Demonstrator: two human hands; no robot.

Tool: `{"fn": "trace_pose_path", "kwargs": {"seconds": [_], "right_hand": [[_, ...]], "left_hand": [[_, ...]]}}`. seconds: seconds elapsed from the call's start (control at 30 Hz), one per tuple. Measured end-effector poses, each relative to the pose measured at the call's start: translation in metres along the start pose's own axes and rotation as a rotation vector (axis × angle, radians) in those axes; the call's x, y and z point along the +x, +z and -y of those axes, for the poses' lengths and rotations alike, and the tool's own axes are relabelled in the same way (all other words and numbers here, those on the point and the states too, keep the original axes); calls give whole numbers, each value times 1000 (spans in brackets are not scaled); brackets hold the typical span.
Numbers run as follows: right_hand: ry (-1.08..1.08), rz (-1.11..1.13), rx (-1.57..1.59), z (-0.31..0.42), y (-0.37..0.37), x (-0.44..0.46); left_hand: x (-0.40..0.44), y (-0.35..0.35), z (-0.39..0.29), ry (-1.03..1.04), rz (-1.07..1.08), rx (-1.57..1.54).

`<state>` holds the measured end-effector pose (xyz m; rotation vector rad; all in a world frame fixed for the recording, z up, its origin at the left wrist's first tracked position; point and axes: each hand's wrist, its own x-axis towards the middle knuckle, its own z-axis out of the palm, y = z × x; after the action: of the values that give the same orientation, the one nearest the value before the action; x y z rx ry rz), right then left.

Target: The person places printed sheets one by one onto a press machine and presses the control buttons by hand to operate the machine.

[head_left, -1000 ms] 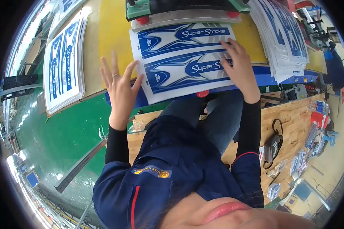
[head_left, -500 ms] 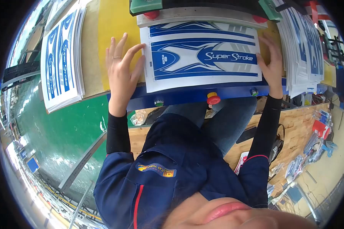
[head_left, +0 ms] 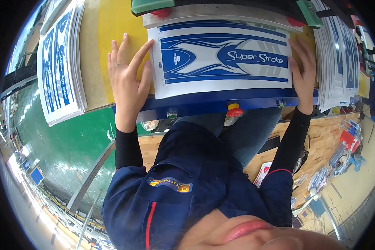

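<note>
A white printed sheet [head_left: 187, 86] with blue and grey "Super Stroke" graphics lies flat in front of me, its far edge running under a machine's metal bar [head_left: 221, 17]. My left hand [head_left: 130, 75] is open at the sheet's left edge, fingers spread, the index fingertip at the upper left corner. On the opposite side, my right hand [head_left: 304, 73] rests open along the right edge, its fingers stretched out and thumb near the margin. Neither hand grasps the sheet.
Stacks of printed sheets stand at left [head_left: 62, 71] and right [head_left: 335, 54]. A blue machine front [head_left: 204, 102] carries a red stop button [head_left: 234, 110] and green buttons [head_left: 171, 113]. Green pads [head_left: 308, 12] sit above the metal bar.
Both hands keep to the sheet's side edges. Machine, stacks and sheet have shifted slightly in view; the right hand's fingers lie a little differently along the edge.
</note>
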<state>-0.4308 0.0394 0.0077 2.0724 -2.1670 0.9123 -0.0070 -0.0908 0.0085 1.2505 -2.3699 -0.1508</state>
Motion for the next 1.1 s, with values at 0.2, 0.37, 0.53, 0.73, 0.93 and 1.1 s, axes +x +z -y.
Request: {"fn": "trace_pose_path", "kwargs": {"seconds": [0.2,0.37,0.53,0.73,0.93,1.1], "right_hand": [[7,1,-20,4,1,1],[7,-1,-43,0,2,1],[-12,23,-104,-2,-1,3],[1,-8,-73,-4,1,4],[11,-13,-94,-5,3,2],[7,-22,-89,-9,5,3]], "left_hand": [[1,0,0,2,2,-26],[0,2,4,8,7,1],[0,0,1,18,15,31],[2,-1,-1,30,37,65],[1,1,1,19,13,41],[1,2,2,25,4,41]]}}
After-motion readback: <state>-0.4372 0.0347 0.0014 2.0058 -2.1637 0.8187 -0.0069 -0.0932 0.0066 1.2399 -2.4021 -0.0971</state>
